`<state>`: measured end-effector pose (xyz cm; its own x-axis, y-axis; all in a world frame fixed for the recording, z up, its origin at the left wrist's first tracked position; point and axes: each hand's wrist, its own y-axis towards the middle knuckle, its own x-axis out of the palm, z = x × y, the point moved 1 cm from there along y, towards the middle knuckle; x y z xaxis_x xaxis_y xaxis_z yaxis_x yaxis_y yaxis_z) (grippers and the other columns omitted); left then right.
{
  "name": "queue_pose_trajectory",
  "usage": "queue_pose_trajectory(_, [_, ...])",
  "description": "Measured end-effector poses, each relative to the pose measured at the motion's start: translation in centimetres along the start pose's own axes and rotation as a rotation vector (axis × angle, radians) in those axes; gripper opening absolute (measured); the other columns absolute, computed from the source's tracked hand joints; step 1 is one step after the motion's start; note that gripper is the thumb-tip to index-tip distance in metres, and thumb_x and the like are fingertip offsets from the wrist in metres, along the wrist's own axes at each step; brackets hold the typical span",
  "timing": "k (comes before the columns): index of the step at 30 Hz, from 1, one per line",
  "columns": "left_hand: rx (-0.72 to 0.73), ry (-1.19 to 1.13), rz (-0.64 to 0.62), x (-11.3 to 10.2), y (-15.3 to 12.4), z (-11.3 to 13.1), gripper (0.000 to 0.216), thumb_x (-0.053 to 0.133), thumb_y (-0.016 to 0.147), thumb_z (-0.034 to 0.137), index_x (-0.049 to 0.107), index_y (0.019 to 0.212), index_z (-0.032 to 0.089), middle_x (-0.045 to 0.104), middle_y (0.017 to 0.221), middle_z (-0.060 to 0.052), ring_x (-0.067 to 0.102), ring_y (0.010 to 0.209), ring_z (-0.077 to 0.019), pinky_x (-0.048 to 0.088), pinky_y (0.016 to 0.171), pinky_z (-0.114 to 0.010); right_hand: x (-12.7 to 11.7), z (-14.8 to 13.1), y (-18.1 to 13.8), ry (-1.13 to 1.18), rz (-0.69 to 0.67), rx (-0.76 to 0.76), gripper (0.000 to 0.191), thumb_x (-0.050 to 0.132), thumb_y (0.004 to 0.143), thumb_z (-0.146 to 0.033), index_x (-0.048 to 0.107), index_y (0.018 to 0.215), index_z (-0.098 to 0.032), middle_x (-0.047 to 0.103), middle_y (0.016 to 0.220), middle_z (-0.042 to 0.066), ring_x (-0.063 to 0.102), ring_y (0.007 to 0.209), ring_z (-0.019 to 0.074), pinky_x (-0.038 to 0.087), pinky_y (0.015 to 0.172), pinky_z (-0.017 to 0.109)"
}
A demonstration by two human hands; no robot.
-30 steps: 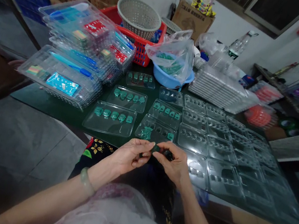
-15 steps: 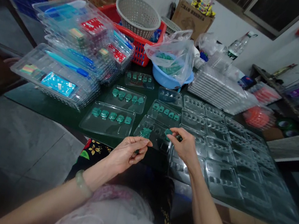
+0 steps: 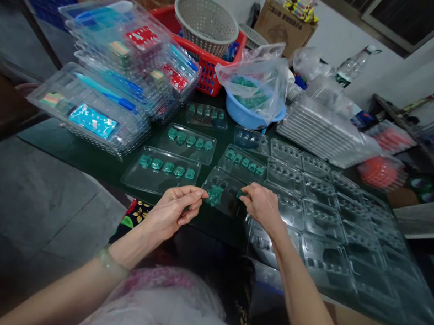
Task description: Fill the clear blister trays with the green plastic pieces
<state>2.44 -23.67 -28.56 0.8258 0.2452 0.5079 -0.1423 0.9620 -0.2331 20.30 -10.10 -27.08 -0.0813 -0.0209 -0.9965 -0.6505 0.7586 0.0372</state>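
Note:
My right hand (image 3: 261, 203) pinches a small translucent green piece (image 3: 241, 193), mostly hidden by the fingers, over the right end of the row of hollows in a clear plastic tray (image 3: 228, 177). Several loose green pieces (image 3: 214, 195) lie in a heap at the left of that tray. Beside the heap is my left hand (image 3: 179, 207), thumb and fingertips pressed together; whether anything is between them cannot be made out. Just behind, another clear tray (image 3: 236, 172) carries a row of green pieces. To the left, a similar filled tray (image 3: 154, 182) lies flat.
Clear trays with hollows (image 3: 326, 221) cover the table's right side. Behind stand a blue basin (image 3: 242, 115) with green pieces and a plastic bag, a red basket (image 3: 209, 74), and stacked clear trays (image 3: 326, 134). Packed clear boxes (image 3: 120, 137) are piled at the left.
My right hand has lowered its green piece toward the tray's hollows and turned knuckles-up. My left hand has shifted left, off the heap of green pieces. The camera view has moved slightly.

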Motion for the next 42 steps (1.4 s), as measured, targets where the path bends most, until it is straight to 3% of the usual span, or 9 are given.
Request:
queue_pose_trajectory(3, [0.048,0.022,0.038,-0.2,-0.2,0.5,0.019,0.058,0.075,0.03,0.059,0.079,0.011,0.037,0.05,0.005,0.028,0.037,-0.0018,0.011,0.034,-0.017,-1.0,-0.4,-0.6,0.11,0.129,0.017,0.035,0.058,0.074,-0.037,0.057,0.106,-0.022,0.061,0.082,0.004,0.056,0.069,0.0168,0.035,0.058,0.026])
queue_pose_trajectory(6, [0.088,0.039,0.079,-0.4,-0.1,0.5,0.02,0.059,0.073,0.031,0.059,0.079,0.011,0.041,0.05,0.005,0.028,0.036,-0.0018,0.012,0.033,-0.017,-0.9,-2.5,-1.4,0.241,0.249,0.027,0.025,0.052,0.079,-0.039,0.061,0.094,-0.021,0.061,0.077,0.003,0.055,0.068,0.0148,0.035,0.061,0.025])
queue_pose_trajectory(11, [0.124,0.135,0.106,0.0,0.6,-0.5,0.024,0.059,0.071,0.031,0.058,0.087,0.012,0.044,0.049,0.005,0.031,0.034,-0.0026,0.014,0.032,-0.016,1.6,-6.5,-1.7,0.222,0.126,0.068,0.027,0.057,0.072,-0.047,0.061,0.083,-0.023,0.061,0.074,0.002,0.055,0.065,0.0157,0.033,0.056,0.025])
queue_pose_trajectory(15, [0.13,0.254,0.073,0.2,1.0,-1.1,0.024,0.057,0.072,0.03,0.057,0.089,0.012,0.049,0.053,0.003,0.036,0.035,-0.0032,0.018,0.032,-0.016,2.6,-5.9,-1.7,0.296,0.079,0.11,0.018,0.054,0.076,-0.037,0.062,0.083,-0.023,0.063,0.077,0.003,0.057,0.07,0.0172,0.036,0.06,0.026])
queue_pose_trajectory(20, [0.119,0.309,0.06,0.7,1.1,-1.3,0.025,0.056,0.072,0.031,0.058,0.09,0.013,0.052,0.056,0.003,0.036,0.035,-0.0037,0.021,0.031,-0.016,2.2,-3.9,-2.4,0.752,0.129,0.108,0.023,0.052,0.076,-0.03,0.063,0.092,-0.019,0.065,0.085,0.004,0.056,0.074,0.0173,0.041,0.068,0.029])
queue_pose_trajectory(28, [0.194,0.416,-0.016,2.8,0.8,-0.2,0.024,0.058,0.073,0.032,0.06,0.091,0.015,0.046,0.051,0.004,0.038,0.04,-0.0046,0.027,0.038,-0.017,0.7,-5.0,-3.5,1.274,-0.007,0.158,0.03,0.06,0.07,-0.033,0.064,0.097,-0.018,0.057,0.061,-0.002,0.046,0.05,0.0091,0.034,0.044,0.021])
queue_pose_trajectory(35, [-0.047,0.007,-0.111,2.3,1.0,-0.8,0.019,0.062,0.072,0.03,0.054,0.073,0.013,0.039,0.053,0.005,0.03,0.04,-0.0019,0.017,0.036,-0.015,0.6,-5.4,-3.7,1.598,-0.132,0.202,0.038,0.061,0.07,-0.033,0.056,0.105,-0.018,0.055,0.065,-0.001,0.036,0.041,0.0045,0.026,0.035,0.017])
queue_pose_trajectory(39, [-0.127,-0.213,-0.12,2.1,1.2,-0.5,0.021,0.065,0.069,0.023,0.048,0.063,0.013,0.033,0.053,0.006,0.03,0.041,-0.0012,0.017,0.036,-0.014,0.7,-5.4,-3.9,1.79,-0.173,0.25,0.022,0.058,0.071,-0.028,0.057,0.09,-0.018,0.055,0.071,0.0,0.041,0.046,0.0058,0.026,0.034,0.016])
queue_pose_trajectory(42, [-0.134,-0.205,-0.105,2.0,1.2,-0.5,0.022,0.064,0.07,0.024,0.047,0.063,0.014,0.033,0.052,0.006,0.029,0.039,-0.0012,0.013,0.034,-0.014,0.8,-5.7,-4.4,1.72,-0.061,0.273,0.008,0.052,0.072,-0.024,0.054,0.077,-0.019,0.053,0.069,-0.001,0.04,0.046,0.0061,0.025,0.034,0.016])
